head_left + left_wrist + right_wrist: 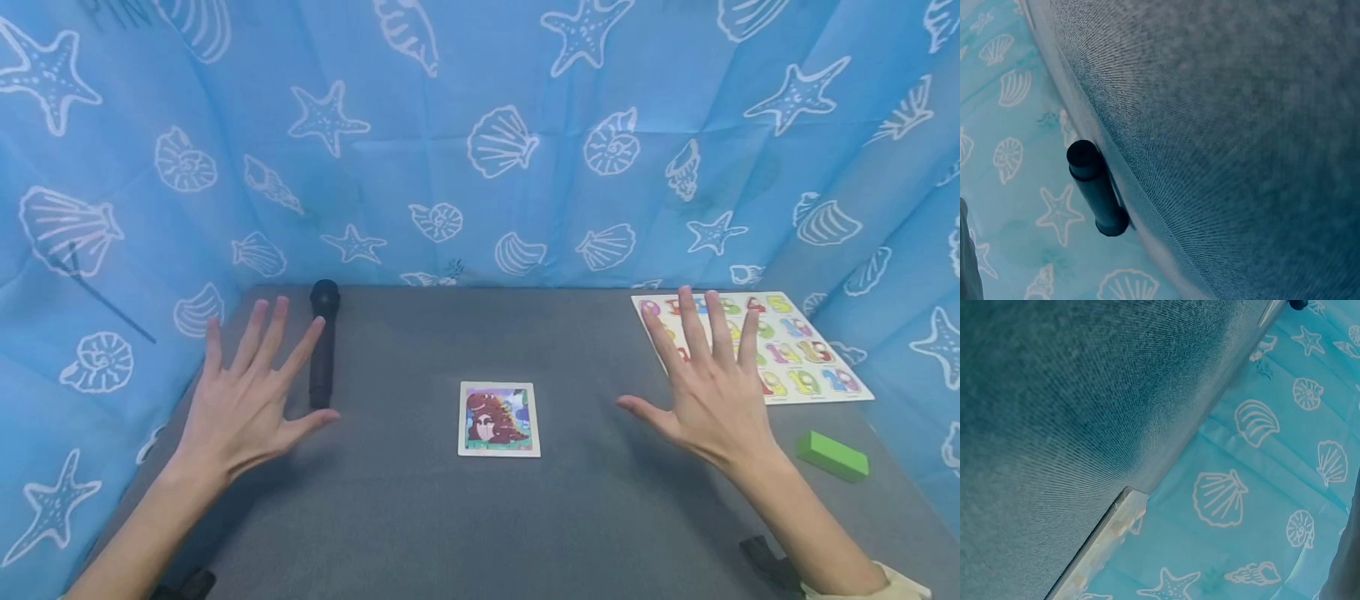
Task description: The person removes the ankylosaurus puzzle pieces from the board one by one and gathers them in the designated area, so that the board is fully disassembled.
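Note:
Both hands are held palm down over the grey table with fingers spread, and neither holds anything. On the left, the left hand (243, 392) is beside a black microphone (322, 350), its index fingertip overlapping the handle in the head view. The same microphone (1099, 190) shows in the left wrist view. My right hand (712, 392) overlaps the near left part of a white number puzzle board (795, 387). Between the hands lies a small square picture puzzle (498, 419) with a brown dinosaur figure. A green block (832, 456) sits right of the right wrist.
The grey cloth-covered table (465, 525) meets a blue curtain (420, 175) printed with white shells and starfish at the back and both sides. Dark straps or mounts show under both forearms. In the right wrist view, the puzzle board's edge (1094, 550) runs along the bottom.

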`<state>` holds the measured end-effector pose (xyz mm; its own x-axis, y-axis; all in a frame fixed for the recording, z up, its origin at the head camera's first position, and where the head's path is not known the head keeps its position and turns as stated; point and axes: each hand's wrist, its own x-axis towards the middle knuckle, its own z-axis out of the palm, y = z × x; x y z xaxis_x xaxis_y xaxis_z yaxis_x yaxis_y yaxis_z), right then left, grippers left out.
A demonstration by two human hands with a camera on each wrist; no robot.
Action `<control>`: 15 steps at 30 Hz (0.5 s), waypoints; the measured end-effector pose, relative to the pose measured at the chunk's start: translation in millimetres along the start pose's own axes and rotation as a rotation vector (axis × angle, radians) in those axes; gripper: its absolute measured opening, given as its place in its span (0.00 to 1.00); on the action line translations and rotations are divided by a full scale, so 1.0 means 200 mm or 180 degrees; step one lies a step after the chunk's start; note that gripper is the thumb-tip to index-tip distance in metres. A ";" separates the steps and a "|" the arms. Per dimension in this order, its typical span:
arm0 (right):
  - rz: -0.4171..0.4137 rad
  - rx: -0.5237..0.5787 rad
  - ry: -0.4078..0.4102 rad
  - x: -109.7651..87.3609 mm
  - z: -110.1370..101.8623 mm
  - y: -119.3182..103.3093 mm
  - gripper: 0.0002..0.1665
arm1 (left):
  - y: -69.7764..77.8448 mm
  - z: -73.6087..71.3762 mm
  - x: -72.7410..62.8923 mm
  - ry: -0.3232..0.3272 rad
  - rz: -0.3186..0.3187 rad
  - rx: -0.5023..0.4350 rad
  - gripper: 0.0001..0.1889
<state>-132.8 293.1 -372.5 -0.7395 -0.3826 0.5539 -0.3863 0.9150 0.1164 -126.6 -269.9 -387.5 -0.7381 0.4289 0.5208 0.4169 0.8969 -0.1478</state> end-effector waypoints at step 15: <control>-0.0022 -0.0023 0.0150 -0.01 -0.03 0.00 0.68 | 0.00 -0.02 0.00 -0.0068 -0.0135 -0.0003 0.60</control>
<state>-128.0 294.5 -368.8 -0.7101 -0.3826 0.5911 -0.3871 0.9134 0.1262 -123.6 -270.0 -384.7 -0.7663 0.3928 0.5085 0.3855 0.9142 -0.1251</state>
